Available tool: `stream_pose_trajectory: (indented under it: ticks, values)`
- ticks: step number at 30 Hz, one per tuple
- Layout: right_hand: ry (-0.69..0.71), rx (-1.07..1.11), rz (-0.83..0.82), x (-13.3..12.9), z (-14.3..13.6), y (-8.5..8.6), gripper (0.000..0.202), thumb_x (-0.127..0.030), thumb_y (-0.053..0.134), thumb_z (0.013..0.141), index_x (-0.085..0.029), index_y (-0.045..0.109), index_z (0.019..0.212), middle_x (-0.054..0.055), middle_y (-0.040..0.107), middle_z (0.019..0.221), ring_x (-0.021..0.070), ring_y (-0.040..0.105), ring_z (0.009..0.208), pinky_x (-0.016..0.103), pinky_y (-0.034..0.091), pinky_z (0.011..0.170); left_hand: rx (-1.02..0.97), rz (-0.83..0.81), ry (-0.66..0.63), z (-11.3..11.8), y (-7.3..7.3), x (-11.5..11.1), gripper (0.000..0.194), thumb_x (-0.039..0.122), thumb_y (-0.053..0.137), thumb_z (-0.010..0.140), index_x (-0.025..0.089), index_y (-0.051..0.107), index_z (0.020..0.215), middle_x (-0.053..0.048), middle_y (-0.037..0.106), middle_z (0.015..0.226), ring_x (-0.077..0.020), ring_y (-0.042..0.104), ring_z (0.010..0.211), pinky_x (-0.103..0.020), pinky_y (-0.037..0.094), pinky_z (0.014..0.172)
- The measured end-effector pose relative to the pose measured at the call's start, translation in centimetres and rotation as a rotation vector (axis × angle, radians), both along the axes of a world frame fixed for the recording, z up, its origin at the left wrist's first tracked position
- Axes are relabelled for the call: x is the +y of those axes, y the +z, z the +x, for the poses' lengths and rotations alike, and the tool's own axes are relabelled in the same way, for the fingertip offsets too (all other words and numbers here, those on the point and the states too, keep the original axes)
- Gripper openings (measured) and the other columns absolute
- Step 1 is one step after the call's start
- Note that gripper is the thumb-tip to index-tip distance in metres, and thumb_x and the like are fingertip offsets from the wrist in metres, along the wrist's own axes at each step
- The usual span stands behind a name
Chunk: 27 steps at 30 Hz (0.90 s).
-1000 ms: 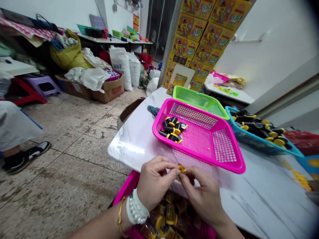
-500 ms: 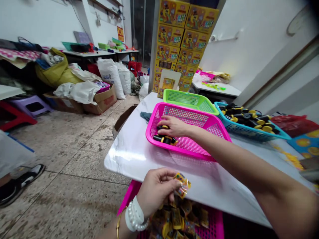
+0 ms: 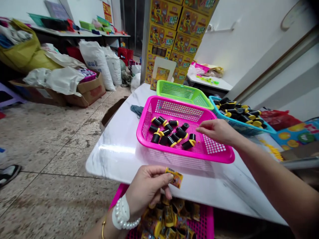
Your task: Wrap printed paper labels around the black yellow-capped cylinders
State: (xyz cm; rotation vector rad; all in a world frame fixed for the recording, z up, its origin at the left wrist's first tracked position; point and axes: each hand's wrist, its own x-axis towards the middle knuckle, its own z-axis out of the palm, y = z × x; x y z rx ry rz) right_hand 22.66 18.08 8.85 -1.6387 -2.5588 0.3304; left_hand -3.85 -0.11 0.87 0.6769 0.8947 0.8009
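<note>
Glossy marbled tabletop (image 3: 224, 186), thin printed wrapper (image 3: 176, 179) in left hand (image 3: 147, 186), right hand (image 3: 217, 130), grip unclear, over latticed pink basket (image 3: 174, 151).

Black-and-yellow cylinders (image 3: 181, 133), bunched at left end of pink basket (image 3: 174, 152) on desk (image 3: 112, 162) one second earlier, now more numerous, spread to basket's middle. Right grip (image 3: 217, 130), first at yellow wrapper (image 3: 177, 179), then among cylinders, now over basket's right side; left grip (image 3: 147, 186) alone holds wrapper.
</note>
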Motion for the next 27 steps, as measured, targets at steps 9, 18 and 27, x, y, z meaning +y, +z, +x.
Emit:
stream_pose_trajectory:
  ticks: [9, 18, 27]
  values:
    - [0.268, -0.081, -0.316, -2.0, -2.4, -2.7, 0.026, -0.033, 0.069, 0.085, -0.024, 0.08, 0.106, 0.005, 0.078, 0.096, 0.0204, 0.07, 0.08, 0.03, 0.05, 0.072, -0.069, -0.082, 0.202, 2.0, 0.7, 1.7, 0.032, 0.037, 0.088, 0.066, 0.011, 0.076, 0.079, 0.006, 0.048, 0.045, -0.0006, 0.03, 0.038, -0.015, 0.013, 0.037]
    - [0.169, 0.403, -0.249, -4.5, 1.0, -0.7, 0.023, -0.03, 0.076, 0.08, -0.026, 0.076, 0.102, 0.003, 0.075, 0.085, 0.0191, 0.069, 0.072, 0.031, 0.056, 0.063, -0.209, -0.168, 0.301, 1.7, 0.1, 1.6, 0.03, 0.027, 0.09, 0.065, 0.01, 0.07, 0.079, 0.005, 0.055, 0.053, -0.0001, 0.036, 0.038, -0.013, 0.012, 0.034]
    - [0.145, 0.961, -0.343, -14.5, -1.8, -2.3, 0.034, -0.037, 0.08, 0.085, -0.039, 0.077, 0.119, 0.004, 0.075, 0.102, 0.0182, 0.071, 0.079, 0.03, 0.06, 0.064, -0.278, -0.166, 0.242, 2.5, 0.3, 1.5, 0.024, 0.025, 0.087, 0.069, 0.009, 0.071, 0.078, 0.003, 0.059, 0.059, 0.0003, 0.038, 0.039, -0.013, 0.015, 0.034]
